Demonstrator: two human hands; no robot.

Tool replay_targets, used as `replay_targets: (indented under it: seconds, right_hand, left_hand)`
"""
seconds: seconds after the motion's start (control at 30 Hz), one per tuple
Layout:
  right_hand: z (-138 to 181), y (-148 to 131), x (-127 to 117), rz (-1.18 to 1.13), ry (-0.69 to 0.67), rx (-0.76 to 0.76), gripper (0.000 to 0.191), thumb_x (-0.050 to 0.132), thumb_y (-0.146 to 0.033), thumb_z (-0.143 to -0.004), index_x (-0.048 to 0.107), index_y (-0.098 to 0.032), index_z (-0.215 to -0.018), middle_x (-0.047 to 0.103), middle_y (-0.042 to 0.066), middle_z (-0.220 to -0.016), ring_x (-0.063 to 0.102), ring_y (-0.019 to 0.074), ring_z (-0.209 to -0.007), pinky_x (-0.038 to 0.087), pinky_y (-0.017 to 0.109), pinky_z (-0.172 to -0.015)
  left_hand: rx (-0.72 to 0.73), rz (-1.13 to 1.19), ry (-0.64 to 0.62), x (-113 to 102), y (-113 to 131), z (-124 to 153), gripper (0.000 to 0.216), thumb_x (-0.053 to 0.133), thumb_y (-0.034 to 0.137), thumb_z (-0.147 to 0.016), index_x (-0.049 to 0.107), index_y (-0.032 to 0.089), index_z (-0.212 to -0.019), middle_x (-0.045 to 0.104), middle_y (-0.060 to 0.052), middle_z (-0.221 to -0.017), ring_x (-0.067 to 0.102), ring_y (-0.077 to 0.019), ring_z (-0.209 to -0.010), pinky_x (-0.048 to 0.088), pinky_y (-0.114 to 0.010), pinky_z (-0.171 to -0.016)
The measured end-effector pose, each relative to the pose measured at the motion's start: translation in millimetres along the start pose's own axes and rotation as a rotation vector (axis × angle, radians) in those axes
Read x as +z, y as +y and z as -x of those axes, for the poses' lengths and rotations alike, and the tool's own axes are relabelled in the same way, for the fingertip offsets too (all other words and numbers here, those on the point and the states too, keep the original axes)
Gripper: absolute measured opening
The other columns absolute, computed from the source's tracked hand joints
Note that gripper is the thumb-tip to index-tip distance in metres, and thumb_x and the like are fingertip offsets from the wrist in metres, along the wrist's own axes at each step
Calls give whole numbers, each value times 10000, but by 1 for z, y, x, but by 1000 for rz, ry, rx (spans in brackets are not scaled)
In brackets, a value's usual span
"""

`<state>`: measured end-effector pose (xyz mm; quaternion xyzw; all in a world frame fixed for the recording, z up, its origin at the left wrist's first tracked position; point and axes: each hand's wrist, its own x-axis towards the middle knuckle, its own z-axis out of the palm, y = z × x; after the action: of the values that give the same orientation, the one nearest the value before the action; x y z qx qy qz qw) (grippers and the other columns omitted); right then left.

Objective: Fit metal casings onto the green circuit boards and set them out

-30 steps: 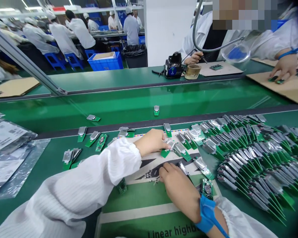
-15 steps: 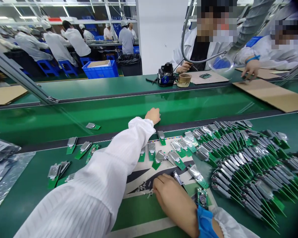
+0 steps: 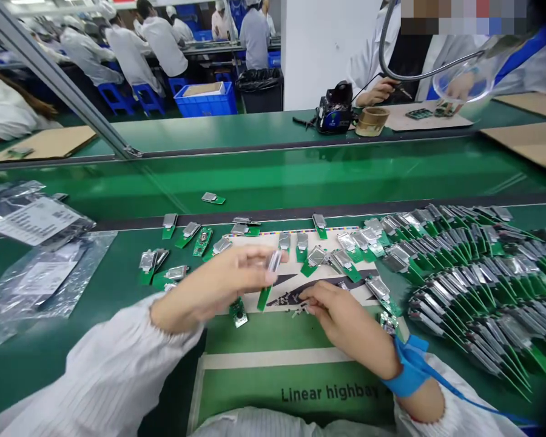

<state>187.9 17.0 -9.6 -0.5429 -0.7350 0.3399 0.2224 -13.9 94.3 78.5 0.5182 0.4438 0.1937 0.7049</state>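
My left hand [image 3: 236, 276] grips a small green circuit board [image 3: 264, 297] with a silvery module on its upper end. The board is tilted and a little blurred, above the printed sheet [image 3: 273, 359]. My right hand [image 3: 332, 312], a blue wrist strap [image 3: 407, 367] behind it, has its thumb and fingers pinched together at a scatter of tiny clear pieces [image 3: 286, 299]. What sits between those fingertips is too small to make out. Around both hands lie similar boards, such as one board [image 3: 316, 258] just beyond, and a bare-faced board [image 3: 239, 312] under my left wrist.
Dense curved rows of boards [image 3: 455, 297] stand on the right. Plastic bags [image 3: 50, 267] lie at the left. Past the bench edge runs a green belt [image 3: 255, 176] with one board [image 3: 213, 198] on it. Opposite, a co-worker's hand [image 3: 377, 92] holds a tool near a tape roll [image 3: 372, 121].
My left hand has drawn back from the far belt to above the sheet, now with a board in it. My right hand stays by the tiny pieces. The view has tilted down.
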Motion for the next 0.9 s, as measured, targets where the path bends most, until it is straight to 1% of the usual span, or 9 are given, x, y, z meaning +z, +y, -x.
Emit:
replay_targets:
  seconds: [0.07,0.1,0.17,0.27,0.5,0.7,0.8,0.9]
  right_hand:
    - [1,-1,-1,-20,17,-7,314,506,67,-826,614,-137,-1039,605,53,-873,610,182,-766,515,307,-695]
    - [2,-1,-2,-27,23,-13,320,506,64,-828,611,-144,-1048,604,47,-864,610,178,-757,514,301,-687]
    - [3,-3,-3,-35,31,-33,298,500,45,-846,618,-162,-1025,609,47,-876,611,177,-773,511,297,-692]
    - [5,-5,-5,-41,42,-60,256,486,15,-871,627,-181,-957,622,48,-895,610,179,-794,506,293,-698]
    - [8,-7,-6,-63,72,-65,174,525,-65,-888,628,-203,-911,672,15,-830,624,171,-731,490,288,-649]
    - [10,-6,-7,-84,134,-88,190,506,-99,-890,667,-198,-875,627,62,-904,611,197,-831,499,325,-731]
    - [12,-9,-11,-123,154,-79,178,502,-103,-895,647,-207,-893,643,36,-859,611,173,-783,499,287,-680]
    - [15,-13,-15,-178,164,-63,140,516,-128,-899,613,-227,-921,653,5,-845,605,148,-748,495,248,-629]
  left_hand:
    - [-67,148,21,3,-21,17,330,787,235,-677,727,192,-999,700,-64,-1084,602,-164,-857,431,-255,-711]
    - [-89,212,34,5,-31,23,349,802,229,-668,723,200,-1006,709,-59,-1076,602,-158,-853,425,-253,-720]
    - [-110,321,50,9,-47,29,383,826,224,-650,713,214,-1015,733,-44,-1011,608,-146,-840,419,-251,-740]
    - [-125,393,52,17,-61,33,403,846,242,-625,704,211,-1002,745,-30,-930,611,-130,-801,416,-247,-733]
    - [-146,415,31,27,-71,31,430,840,244,-622,682,200,-1019,723,-13,-893,605,-111,-754,425,-238,-716]
    - [-118,318,67,30,-80,31,444,816,257,-660,644,230,-1068,656,5,-914,645,-153,-792,449,-301,-781]
    - [-122,273,90,33,-84,30,464,832,261,-631,630,238,-1048,613,9,-957,645,-160,-763,454,-307,-723]
    - [-140,272,73,35,-84,29,465,840,266,-615,609,224,-1016,614,14,-856,621,-152,-712,437,-278,-640]
